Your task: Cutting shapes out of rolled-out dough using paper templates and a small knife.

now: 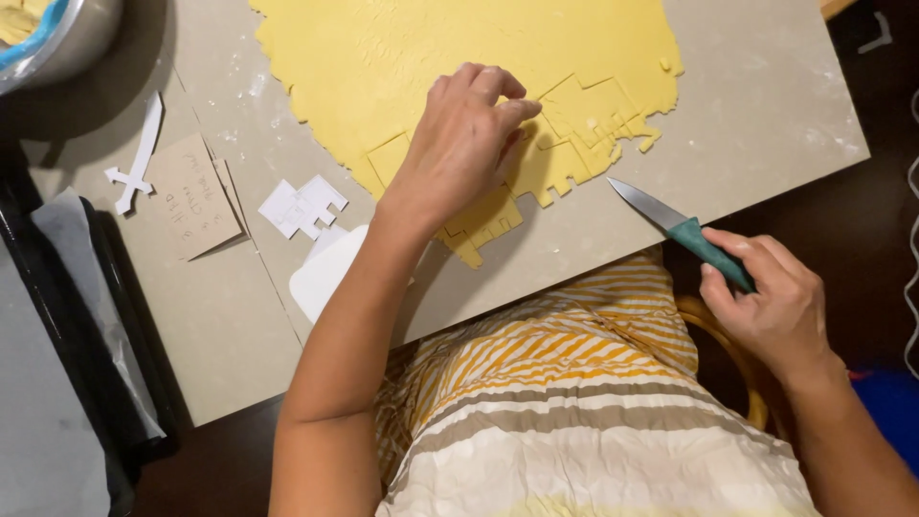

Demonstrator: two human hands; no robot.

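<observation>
A large sheet of rolled yellow dough (412, 48) lies on a beige work board (766, 105). Blocky shapes are cut into its near edge. My left hand (464, 139) rests on the dough, fingertips pinched at the cut lines of one shape (584, 110). My right hand (771, 302) is off the board's near edge and grips a small knife (680, 230) by its teal handle. The blade points up-left toward the dough without touching it.
White paper templates (302, 206) and a sword-shaped cutout (137, 158) lie left of the dough, beside a brown paper note (196, 196). A metal bowl (67, 43) sits at top left. A dark baking tray lined with paper (72, 316) stands at the left.
</observation>
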